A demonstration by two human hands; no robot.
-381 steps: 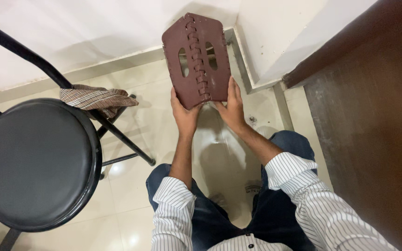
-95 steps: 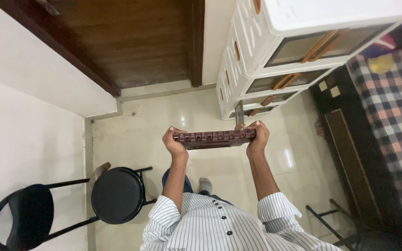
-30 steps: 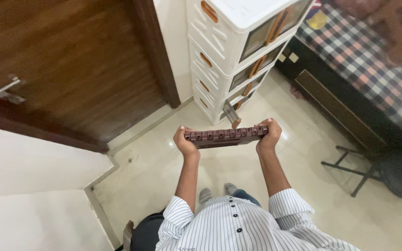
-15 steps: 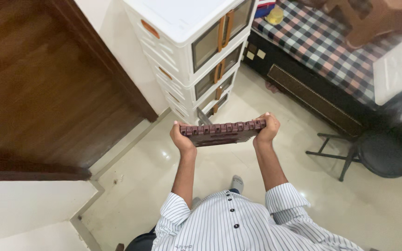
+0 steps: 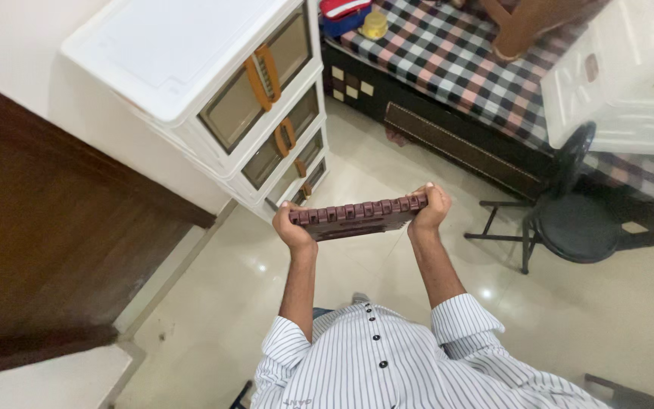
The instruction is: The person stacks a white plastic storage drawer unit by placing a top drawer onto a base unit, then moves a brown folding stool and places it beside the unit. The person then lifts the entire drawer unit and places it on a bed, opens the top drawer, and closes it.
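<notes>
Both hands, left (image 5: 294, 229) and right (image 5: 429, 210), clamp the ends of a folded brown plastic stool (image 5: 357, 216), held flat above the floor. It looks stiff and light; its ends seem the surest holds.

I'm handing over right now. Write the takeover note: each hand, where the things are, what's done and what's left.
Left hand: gripping the left end of the brown folded stool.
Right hand: gripping its right end.
Stool: held level and edge-on, off the floor, in front of the chest, folded flat.
Around: white drawer unit ahead left, black round stool to the right, checked bed beyond.
Done: stool is lifted and closed.
Left: it is not yet opened or set down.
</notes>
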